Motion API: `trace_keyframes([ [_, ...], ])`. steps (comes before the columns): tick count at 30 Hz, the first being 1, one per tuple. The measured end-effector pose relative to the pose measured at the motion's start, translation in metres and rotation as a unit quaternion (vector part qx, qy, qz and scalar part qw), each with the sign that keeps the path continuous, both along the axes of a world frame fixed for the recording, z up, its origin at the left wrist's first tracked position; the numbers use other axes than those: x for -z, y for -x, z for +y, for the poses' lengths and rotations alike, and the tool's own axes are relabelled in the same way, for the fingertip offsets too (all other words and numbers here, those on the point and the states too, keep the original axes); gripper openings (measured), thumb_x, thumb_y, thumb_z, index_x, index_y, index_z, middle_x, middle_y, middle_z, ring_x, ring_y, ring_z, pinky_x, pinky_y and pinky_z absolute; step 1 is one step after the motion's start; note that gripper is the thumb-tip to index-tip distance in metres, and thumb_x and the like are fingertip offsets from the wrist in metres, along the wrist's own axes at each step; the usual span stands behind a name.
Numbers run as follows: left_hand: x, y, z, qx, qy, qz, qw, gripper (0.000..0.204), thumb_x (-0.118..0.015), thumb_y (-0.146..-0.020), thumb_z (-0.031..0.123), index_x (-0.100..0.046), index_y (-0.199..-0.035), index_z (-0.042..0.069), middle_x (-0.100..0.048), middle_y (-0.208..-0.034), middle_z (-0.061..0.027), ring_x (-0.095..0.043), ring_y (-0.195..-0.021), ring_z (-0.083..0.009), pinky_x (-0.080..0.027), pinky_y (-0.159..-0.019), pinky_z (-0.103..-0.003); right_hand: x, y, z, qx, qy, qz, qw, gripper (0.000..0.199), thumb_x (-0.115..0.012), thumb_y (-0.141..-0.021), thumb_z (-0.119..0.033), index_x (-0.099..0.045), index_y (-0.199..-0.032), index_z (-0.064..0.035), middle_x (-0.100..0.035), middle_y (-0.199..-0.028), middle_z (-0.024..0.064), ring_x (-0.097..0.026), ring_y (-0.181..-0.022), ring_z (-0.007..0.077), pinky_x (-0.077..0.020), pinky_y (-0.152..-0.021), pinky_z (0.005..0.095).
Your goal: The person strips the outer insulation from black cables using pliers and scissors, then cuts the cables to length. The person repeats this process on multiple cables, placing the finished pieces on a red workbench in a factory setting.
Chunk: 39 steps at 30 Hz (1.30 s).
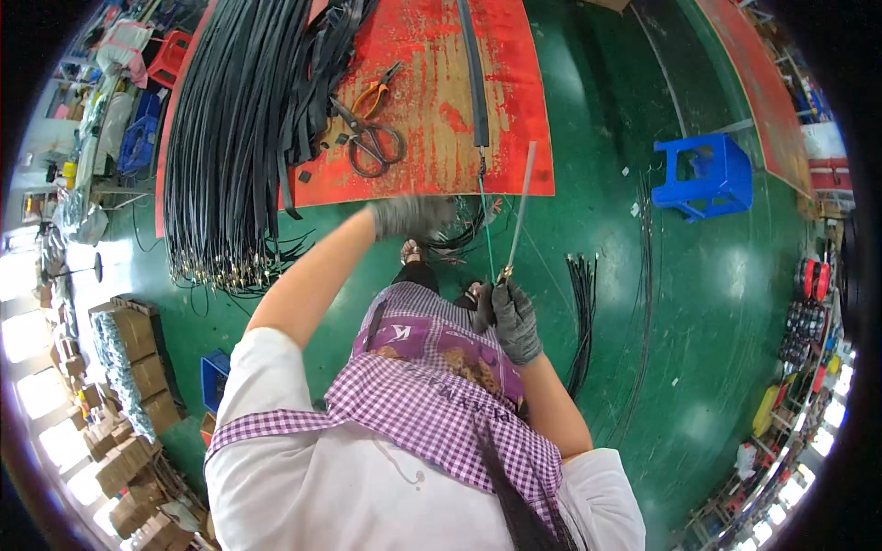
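My right hand (516, 323), in a grey glove, is closed in front of the apron. From its fingertips a thin pale rod (522, 216) stands up, with a small brass-coloured piece at its base. A taut green cord (488, 220) runs from a black strap (476, 83) on the table down to the same fingers. My left hand (413, 218), also gloved, is at the table's near edge, smeared by motion, so its fingers cannot be read. Dark thin cables (459, 241) hang below the edge beside it.
On the worn red table (441, 101) lie a thick bundle of black straps (239, 119) with brass-coloured ends, black scissors (372, 147) and orange-handled pliers (375, 92). A blue stool (703, 174) stands to the right on the green floor. Black cables (582, 312) hang right of my hand.
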<state>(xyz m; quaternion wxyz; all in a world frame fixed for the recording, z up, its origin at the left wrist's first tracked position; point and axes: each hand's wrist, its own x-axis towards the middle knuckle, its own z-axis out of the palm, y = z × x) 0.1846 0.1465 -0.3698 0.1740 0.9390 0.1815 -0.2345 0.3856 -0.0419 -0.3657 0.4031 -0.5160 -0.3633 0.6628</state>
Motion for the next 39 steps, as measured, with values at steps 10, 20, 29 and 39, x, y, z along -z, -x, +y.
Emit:
trace_keyframes([
  [10, 0.114, -0.04, 0.144, 0.53, -0.733, 0.417, -0.09, 0.029, -0.053, -0.075, 0.041, -0.047, -0.07, 0.012, -0.044, -0.054, 0.0041, -0.042, -0.043, -0.011, -0.038, -0.041, -0.022, -0.038, 0.032, 0.026, 0.028, 0.383, 0.189, 0.904, 0.037, -0.049, -0.077, -0.045, -0.048, -0.081, -0.0084, -0.036, -0.05, -0.0033, -0.031, -0.038, 0.0073, -0.0239, -0.035, 0.0218],
  [20, 0.11, -0.029, 0.146, 0.565, -0.753, 0.333, -0.05, 0.041, -0.056, -0.068, 0.047, -0.034, -0.052, 0.017, -0.024, -0.041, 0.0088, -0.022, -0.034, -0.0049, -0.023, -0.03, -0.018, 0.013, 0.092, 0.072, 0.079, 0.347, 0.13, 0.925, 0.033, -0.046, -0.08, -0.041, -0.047, -0.081, -0.008, -0.034, -0.049, -0.0048, -0.028, -0.035, 0.0048, -0.0207, -0.032, 0.0191],
  [29, 0.095, -0.016, 0.146, 0.565, -0.749, 0.341, -0.057, 0.041, -0.056, -0.068, 0.047, -0.035, -0.052, 0.016, -0.025, -0.042, 0.0089, -0.025, -0.034, -0.0045, -0.024, -0.03, -0.017, 0.021, 0.097, 0.056, 0.017, 0.226, 0.012, 0.974, 0.033, -0.045, -0.08, -0.04, -0.048, -0.079, -0.0069, -0.034, -0.049, -0.0037, -0.028, -0.036, 0.0059, -0.0214, -0.033, 0.0206],
  [39, 0.088, 0.004, 0.162, 0.544, -0.737, 0.394, -0.072, 0.041, -0.058, -0.066, 0.047, -0.034, -0.053, 0.016, -0.023, -0.041, 0.0085, -0.022, -0.034, -0.0047, -0.022, -0.03, -0.018, 0.008, 0.092, 0.062, 0.052, 0.339, 0.176, 0.923, 0.027, -0.047, -0.081, -0.032, -0.051, -0.081, -0.0056, -0.041, -0.053, -0.0038, -0.034, -0.04, 0.004, -0.0257, -0.038, 0.0178],
])
